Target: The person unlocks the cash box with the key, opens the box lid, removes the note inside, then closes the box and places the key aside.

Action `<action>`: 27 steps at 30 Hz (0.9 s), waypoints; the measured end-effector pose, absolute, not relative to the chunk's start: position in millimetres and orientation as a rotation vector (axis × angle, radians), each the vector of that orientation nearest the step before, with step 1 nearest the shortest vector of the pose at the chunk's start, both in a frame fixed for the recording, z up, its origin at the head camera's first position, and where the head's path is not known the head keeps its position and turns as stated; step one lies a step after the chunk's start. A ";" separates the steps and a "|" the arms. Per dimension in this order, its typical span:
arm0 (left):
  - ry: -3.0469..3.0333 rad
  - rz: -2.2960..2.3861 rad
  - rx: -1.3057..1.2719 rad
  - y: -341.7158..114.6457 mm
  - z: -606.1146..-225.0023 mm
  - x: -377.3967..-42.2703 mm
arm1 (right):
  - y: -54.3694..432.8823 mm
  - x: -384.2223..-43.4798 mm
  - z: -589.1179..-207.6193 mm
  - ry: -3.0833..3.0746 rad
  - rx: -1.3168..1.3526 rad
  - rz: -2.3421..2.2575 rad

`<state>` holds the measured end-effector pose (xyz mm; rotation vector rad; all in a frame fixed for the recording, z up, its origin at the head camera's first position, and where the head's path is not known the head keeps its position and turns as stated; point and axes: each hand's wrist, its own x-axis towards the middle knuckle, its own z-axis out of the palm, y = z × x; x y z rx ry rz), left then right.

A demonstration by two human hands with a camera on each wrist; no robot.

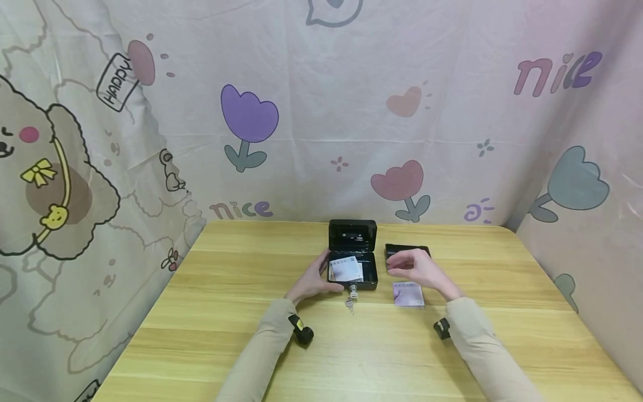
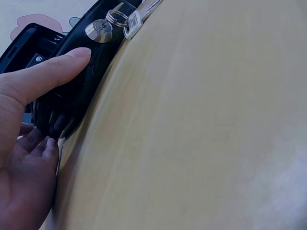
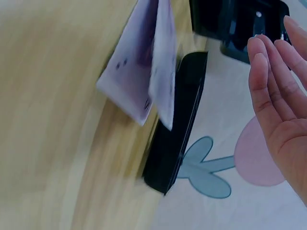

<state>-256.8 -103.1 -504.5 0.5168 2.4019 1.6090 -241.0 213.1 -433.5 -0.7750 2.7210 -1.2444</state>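
Note:
A small black cash box [image 1: 369, 286] stands on the table with its lid [image 1: 351, 234] raised. Pale purple banknotes [image 1: 345, 269] lie inside it. My left hand [image 1: 312, 282] grips the box's front left corner, thumb along the front wall near the lock [image 2: 99, 30] and fingers at the side. A key ring with keys [image 2: 133, 24] hangs from that lock. Right of the box, my right hand [image 1: 419, 268] is raised with nothing in its fingers, which are fairly straight in the right wrist view. Close below it lies a folded purple banknote [image 3: 127, 81], partly sprung apart.
A black tray [image 3: 177, 124] sits behind the folded banknote, partly covered by my right hand in the head view. The wooden table [image 1: 241, 268] reaches back to a printed cloth [image 1: 301, 184], and cloth also hangs at both sides.

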 end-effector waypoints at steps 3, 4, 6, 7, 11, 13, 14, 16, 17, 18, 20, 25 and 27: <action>2.392 1.612 0.517 -103.2 -504.8 -257.1 | 207.0 -241.2 -432.4 2.708 -0.805 -1.263; 2.391 1.611 0.516 -103.1 -504.8 -257.0 | 205.1 -241.5 -432.0 2.706 -0.813 -1.268; 2.387 1.619 0.519 -103.0 -505.0 -257.4 | 201.5 -242.3 -431.3 2.701 -0.825 -1.278; 2.385 1.624 0.521 -103.1 -505.1 -257.6 | 199.9 -242.7 -431.1 2.699 -0.830 -1.279; 2.386 1.631 0.526 -103.2 -505.1 -257.9 | 193.3 -245.1 -430.5 2.699 -0.841 -1.262; 2.389 1.626 0.523 -103.4 -504.9 -257.6 | 190.1 -246.1 -430.5 2.694 -0.850 -1.248; 2.391 1.622 0.522 -103.4 -504.5 -257.3 | 188.6 -246.6 -430.6 2.692 -0.855 -1.240; 2.396 1.615 0.518 -103.4 -504.1 -256.6 | 185.5 -247.5 -430.9 2.678 -0.864 -1.237; 2.398 1.614 0.517 -103.4 -503.7 -256.3 | 183.8 -248.2 -431.3 2.673 -0.869 -1.239; 2.397 1.614 0.516 -103.3 -503.5 -256.2 | 182.4 -249.4 -432.2 2.665 -0.874 -1.242; 2.399 1.615 0.514 -103.1 -503.2 -256.1 | 178.9 -250.9 -432.8 2.651 -0.870 -1.249; 2.387 1.636 0.507 -102.4 -502.8 -255.8 | 168.4 -256.7 -434.1 2.637 -0.869 -1.225; 2.390 1.634 0.502 -102.1 -502.7 -255.4 | 164.6 -258.9 -434.5 2.637 -0.875 -1.205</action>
